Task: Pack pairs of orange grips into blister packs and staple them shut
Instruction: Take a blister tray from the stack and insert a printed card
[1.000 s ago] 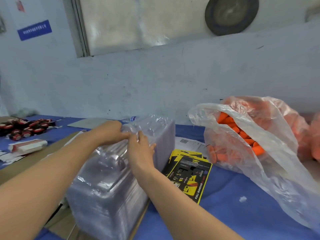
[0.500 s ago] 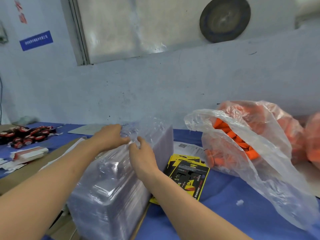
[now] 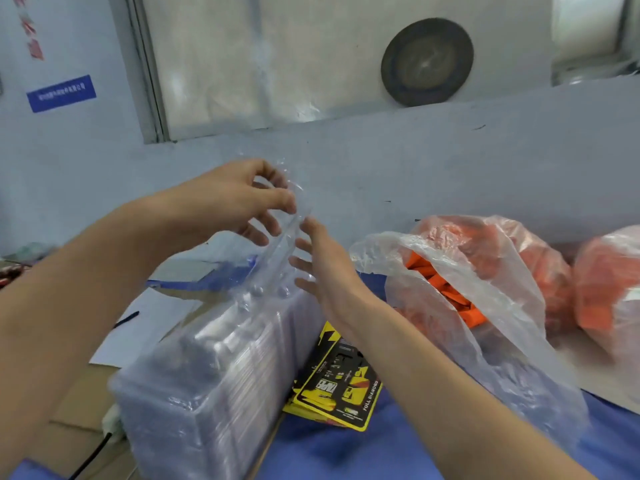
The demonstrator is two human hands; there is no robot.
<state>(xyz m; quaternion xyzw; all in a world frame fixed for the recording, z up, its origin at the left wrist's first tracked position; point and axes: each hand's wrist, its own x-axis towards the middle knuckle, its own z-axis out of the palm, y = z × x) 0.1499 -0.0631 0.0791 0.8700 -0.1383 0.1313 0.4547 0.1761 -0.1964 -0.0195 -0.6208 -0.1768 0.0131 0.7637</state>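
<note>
Left hand [image 3: 235, 199] is coming up from the stack, and it is bringing something with it: thumb and fingertips are pinching the top edge of one clear moulded plastic blister pack [image 3: 277, 251], which is now hanging free in the air. A second ago both hands were down at the top of the wrapped block of clear blister packs [image 3: 214, 368], picking at its film. That block is sitting on the near left part of the blue-covered table [image 3: 346, 452], partly on a flat brown cardboard sheet [image 3: 76, 410].

Right hand [image 3: 325, 268] is rising alongside, fingers straight and spread and gripping nothing. Its fingertips are lying against the right face of the lifted pack and seem to be steadying it.

Orange grips [image 3: 440, 285] are lying untouched in the open thin translucent plastic bag [image 3: 485, 306] toward the right of the table. A second tied bag of orange pieces [image 3: 609, 282] is waiting at the far right edge. Yellow-and-black printed backing cards [image 3: 343, 382] are lying flat between the stack and the open bag.

So, by my reading, one empty pack is separated and nothing is loaded. Reaching right for a pair of grips looks like the next job. No stapler is showing anywhere.
</note>
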